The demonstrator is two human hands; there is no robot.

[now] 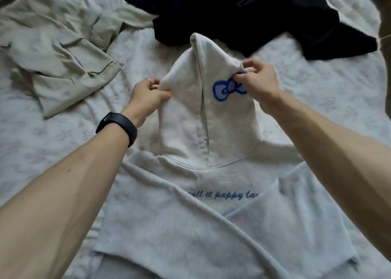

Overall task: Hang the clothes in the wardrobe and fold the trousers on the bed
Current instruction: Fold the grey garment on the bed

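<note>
A pale grey hoodie [190,215] lies front up on the bed, its sleeves folded across the chest over blue script lettering. Its hood [190,92], with a blue bow stitched on it, is lifted off the bed. My left hand [146,94] pinches the hood's left edge. My right hand [256,82] pinches the hood's right edge beside the bow. A black band sits on my left wrist. Beige trousers [57,48] lie crumpled at the upper left. A dark navy garment [243,14] lies beyond the hood at the top.
The bed [317,92] is covered with a white sheet with a faint floral print, wrinkled around the clothes. Its right edge curves away at the far right, where a dark strip of floor or furniture shows.
</note>
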